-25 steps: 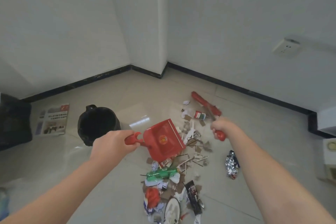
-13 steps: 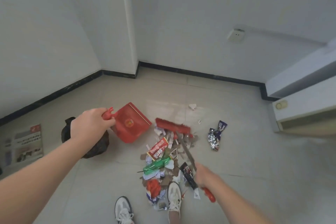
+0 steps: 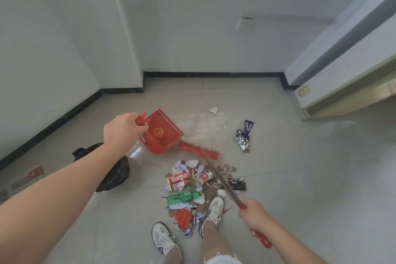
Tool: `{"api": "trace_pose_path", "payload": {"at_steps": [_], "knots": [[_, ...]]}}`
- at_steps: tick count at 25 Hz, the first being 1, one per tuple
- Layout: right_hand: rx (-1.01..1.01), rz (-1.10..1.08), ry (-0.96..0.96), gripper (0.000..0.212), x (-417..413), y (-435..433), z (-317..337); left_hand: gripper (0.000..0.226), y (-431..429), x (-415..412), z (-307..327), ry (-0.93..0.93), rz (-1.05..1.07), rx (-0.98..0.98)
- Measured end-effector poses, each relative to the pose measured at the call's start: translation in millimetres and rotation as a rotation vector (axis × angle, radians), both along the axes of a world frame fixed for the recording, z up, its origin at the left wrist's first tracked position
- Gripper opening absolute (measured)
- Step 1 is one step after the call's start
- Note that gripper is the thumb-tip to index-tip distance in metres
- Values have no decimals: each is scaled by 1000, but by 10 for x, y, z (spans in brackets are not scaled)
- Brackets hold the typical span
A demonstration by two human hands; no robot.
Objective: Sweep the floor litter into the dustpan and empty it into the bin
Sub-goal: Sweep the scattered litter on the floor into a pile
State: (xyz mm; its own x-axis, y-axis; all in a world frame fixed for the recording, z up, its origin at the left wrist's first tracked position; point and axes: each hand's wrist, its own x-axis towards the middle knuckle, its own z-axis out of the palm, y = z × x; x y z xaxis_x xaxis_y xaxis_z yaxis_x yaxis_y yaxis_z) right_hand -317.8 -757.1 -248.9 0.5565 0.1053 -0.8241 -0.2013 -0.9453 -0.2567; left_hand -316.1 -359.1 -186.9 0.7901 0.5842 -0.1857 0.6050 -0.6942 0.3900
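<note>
My left hand [image 3: 123, 129] grips the handle of a red dustpan [image 3: 164, 134], which hangs tilted above the floor, its open edge toward the broom. My right hand [image 3: 254, 213] grips the long handle of a red broom; its brush head [image 3: 198, 152] sits at the far side of the litter pile [image 3: 188, 191]. The pile holds a green bottle, a red wrapper, a small can and paper scraps. A black-lined bin [image 3: 113, 172] stands left of the pile, partly hidden by my left forearm.
My two white shoes [image 3: 164, 240] stand at the pile's near edge. A silver and blue wrapper [image 3: 243, 140] and small white scraps [image 3: 213, 110] lie apart, farther out. A leaflet [image 3: 27, 178] lies at far left. White walls close the corner; a low cabinet [image 3: 347, 92] is right.
The view has swung right and down. The brush head has drawn nearer and left across the litter, closer to the dustpan. The dustpan has moved away from the pile toward the far left.
</note>
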Motion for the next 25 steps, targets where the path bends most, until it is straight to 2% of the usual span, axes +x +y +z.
{"api": "trace_pose_path", "payload": {"at_steps": [3,5,6,8,14,16,18,21,25], "knots": [[-15,55,-164,46,289,94,-40,29,-168,253,52,-35,80,-104],[6,-13,-220,33,642,269,-63,30,-270,394,32,-60,124,-128],[36,-89,-225,28,870,352,-86,30,-317,460,12,-62,115,-120],[63,-219,-238,35,1339,482,-111,32,-388,565,-18,-53,70,-101],[71,-355,-220,42,2653,630,-322,35,-614,893,-131,-34,75,-47],[60,-360,-186,36,3002,719,-440,35,-603,1033,-208,3,72,-23],[37,-274,-107,19,3263,750,-587,32,-590,1161,-282,46,13,9],[-50,-140,44,14,3397,681,-790,14,-660,1302,-420,83,-67,44],[-187,44,76,48,2910,418,-923,17,-770,1326,-506,110,-35,22]]}}
